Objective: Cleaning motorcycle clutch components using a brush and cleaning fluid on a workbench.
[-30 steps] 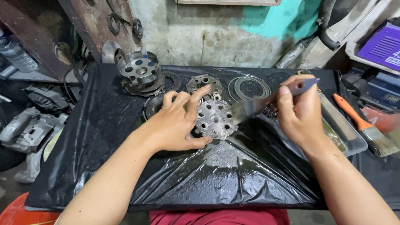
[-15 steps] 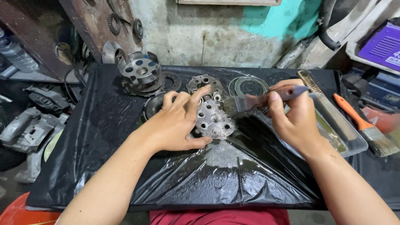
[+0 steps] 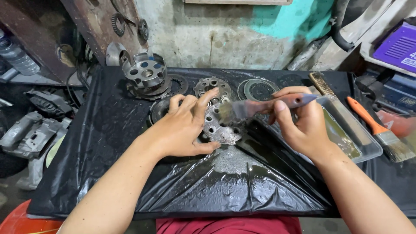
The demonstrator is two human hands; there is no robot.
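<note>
Left hand (image 3: 184, 130) is pressing down on a perforated metal clutch plate (image 3: 219, 128), thumb clamped at its near edge, fingers spread over its left half and top. Right hand (image 3: 299, 123) is closed around the handle of a paintbrush (image 3: 260, 107), bristles blurred and hovering over the plate's upper right part; can't tell if they are touching it. Plate is sitting near the middle of the worktop, on black plastic sheeting (image 3: 108, 143) that is covering the whole top.

Left to right:
- Grey cast metal parts (image 3: 30, 134) are lying off the worktop's left edge, on the floor side.
- Drum-shaped clutch hub (image 3: 145, 73) with round holes is standing at the far-left corner, on a stack of toothed rings.
- Round dark part (image 3: 159, 108) is sitting just behind the left hand's fingers, partly hidden.
- Flat disc with holes (image 3: 212, 85) is lying at the far edge, just behind the held plate.
- Stack of thin rings (image 3: 259, 89) is lying right of that disc, far edge.
- Wet puddle with grit (image 3: 229, 162) is spreading on the sheeting from the plate toward the near edge.
- Clear plastic tray (image 3: 364, 145) with yellowish liquid is sitting near the right edge, just beside the right hand.
- Wire brush (image 3: 320, 83) is lying at the tray's far end.
- Orange-handled paintbrush (image 3: 381, 130) is lying right of the tray.
</note>
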